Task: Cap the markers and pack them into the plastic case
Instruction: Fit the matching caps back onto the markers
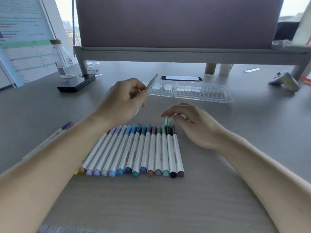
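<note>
Pinching a marker (151, 83) in the left hand (124, 100), tilted clear of the capped row (134, 148), and hovering the right hand (193, 125), fingers relaxed and holding nothing, over the loose green cap (167, 121) at the row's far end, presumably for capping, with the plastic case (202, 94) lying open just beyond.

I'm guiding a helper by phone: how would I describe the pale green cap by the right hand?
Find the row of white markers lying side by side on the grey desk. Past its far right end, under the right hand, lies the pale green cap. It alone sticks out beyond the line of caps, a lighter mint than any beside it.
</note>
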A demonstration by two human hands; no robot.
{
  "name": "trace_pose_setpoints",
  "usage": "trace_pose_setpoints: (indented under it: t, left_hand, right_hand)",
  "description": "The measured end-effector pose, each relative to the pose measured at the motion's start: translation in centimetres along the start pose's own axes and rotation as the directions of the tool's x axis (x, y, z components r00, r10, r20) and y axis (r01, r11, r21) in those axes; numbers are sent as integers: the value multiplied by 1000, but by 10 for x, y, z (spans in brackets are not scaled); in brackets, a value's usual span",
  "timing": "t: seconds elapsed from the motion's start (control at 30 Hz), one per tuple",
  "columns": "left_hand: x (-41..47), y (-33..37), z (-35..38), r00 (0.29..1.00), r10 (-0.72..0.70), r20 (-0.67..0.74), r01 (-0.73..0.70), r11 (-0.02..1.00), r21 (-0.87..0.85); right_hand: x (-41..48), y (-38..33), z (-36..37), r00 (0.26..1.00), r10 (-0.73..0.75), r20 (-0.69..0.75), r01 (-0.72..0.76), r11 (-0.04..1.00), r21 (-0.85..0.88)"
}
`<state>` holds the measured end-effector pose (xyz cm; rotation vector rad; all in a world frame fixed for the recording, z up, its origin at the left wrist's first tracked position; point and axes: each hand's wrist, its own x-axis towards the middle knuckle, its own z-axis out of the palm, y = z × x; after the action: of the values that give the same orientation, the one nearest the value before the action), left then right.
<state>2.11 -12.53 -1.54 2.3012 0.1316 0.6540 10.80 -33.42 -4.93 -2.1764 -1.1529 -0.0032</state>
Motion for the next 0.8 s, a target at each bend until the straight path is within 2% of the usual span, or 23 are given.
trace_pose_setpoints:
  t: [0.07, 0.2, 0.27, 0.43, 0.67, 0.73, 0.8]
  left_hand:
    - [-2, -6, 1, 998, 54, -35, -53, 998, 21]
    - [-9, -6, 1, 983, 167, -75, -162, 984, 69]
    - [-11, -4, 2, 972, 215, -97, -202, 970, 135]
    - [-14, -9, 4, 959, 264, -105, -234, 943, 235]
    - [-15, -8, 4, 960, 269, -76, -242, 936, 256]
    - [-16, -8, 4, 963, 263, -65, -239, 937, 254]
    - [-16, -8, 5, 963, 260, -66, -236, 939, 248]
  right_hand:
    - [1, 3, -1, 1000, 25, 12, -23, 996, -83]
    - [2, 11, -7, 988, 93, -123, -111, 982, -153]
    - [2, 13, -9, 986, 95, -139, -119, 978, -173]
    - [-1, 11, -7, 998, 60, -10, -61, 979, -194]
    - [-1, 14, -6, 998, -56, -43, 43, 967, -251]
    - [1, 17, -5, 998, -12, -69, -4, 972, -234]
    - [3, 17, -7, 991, 48, -125, -60, 993, -99]
